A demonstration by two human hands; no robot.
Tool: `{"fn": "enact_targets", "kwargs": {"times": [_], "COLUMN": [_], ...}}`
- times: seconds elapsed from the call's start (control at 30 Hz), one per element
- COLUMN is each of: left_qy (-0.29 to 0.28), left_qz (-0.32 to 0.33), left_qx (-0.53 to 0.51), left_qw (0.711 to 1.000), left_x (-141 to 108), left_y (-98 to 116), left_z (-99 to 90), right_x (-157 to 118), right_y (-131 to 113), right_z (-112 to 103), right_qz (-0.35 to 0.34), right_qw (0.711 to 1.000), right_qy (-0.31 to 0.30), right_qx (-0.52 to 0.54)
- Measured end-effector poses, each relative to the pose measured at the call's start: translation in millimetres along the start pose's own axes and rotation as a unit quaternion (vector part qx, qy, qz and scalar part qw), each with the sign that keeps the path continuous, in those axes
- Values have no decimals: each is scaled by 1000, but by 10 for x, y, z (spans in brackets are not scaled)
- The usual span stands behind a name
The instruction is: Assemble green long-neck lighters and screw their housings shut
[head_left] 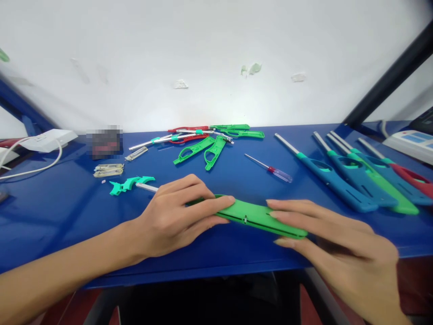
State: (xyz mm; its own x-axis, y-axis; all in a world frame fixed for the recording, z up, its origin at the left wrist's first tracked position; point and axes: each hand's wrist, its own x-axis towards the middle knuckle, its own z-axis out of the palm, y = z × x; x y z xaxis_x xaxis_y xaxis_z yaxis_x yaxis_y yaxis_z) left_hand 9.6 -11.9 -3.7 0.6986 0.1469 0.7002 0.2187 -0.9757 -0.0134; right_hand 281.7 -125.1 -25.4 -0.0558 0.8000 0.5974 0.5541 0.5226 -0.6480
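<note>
Between my hands is a green long-nosed gas lighter [250, 214], held just above the front of the blue table. A dark seam runs along its near side, with a small metal piece showing in it. My left hand [179, 214] wraps the trigger end, hiding most of that part; the lighter's metal tube [146, 187] sticks out to the left behind the fingers. My right hand [324, 230] pinches the handle's tail end between thumb and fingers. Beyond the left hand lie several teal plastic triggers [130, 183]. A screwdriver [270, 169] with a clear purple handle rests behind the lighter.
Blue lighters [338, 183], a green one and a red one lie at the right. Green shell halves [214, 152], red shells and metal tubes are spread at the back. Clear fuel tanks [108, 170] lie left. A white device [411, 142] stands far right, near the wall [216, 54].
</note>
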Motion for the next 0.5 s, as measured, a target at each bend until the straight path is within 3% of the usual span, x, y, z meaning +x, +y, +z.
{"fn": "enact_targets", "kwargs": {"times": [0.5], "left_qy": [3], "left_qz": [42], "left_qx": [72], "left_qw": [997], "left_x": [70], "left_y": [21], "left_z": [-91], "right_x": [-77], "right_y": [-23], "right_z": [30], "right_qz": [-25], "right_qw": [1000], "right_qy": [3], "right_qx": [3]}}
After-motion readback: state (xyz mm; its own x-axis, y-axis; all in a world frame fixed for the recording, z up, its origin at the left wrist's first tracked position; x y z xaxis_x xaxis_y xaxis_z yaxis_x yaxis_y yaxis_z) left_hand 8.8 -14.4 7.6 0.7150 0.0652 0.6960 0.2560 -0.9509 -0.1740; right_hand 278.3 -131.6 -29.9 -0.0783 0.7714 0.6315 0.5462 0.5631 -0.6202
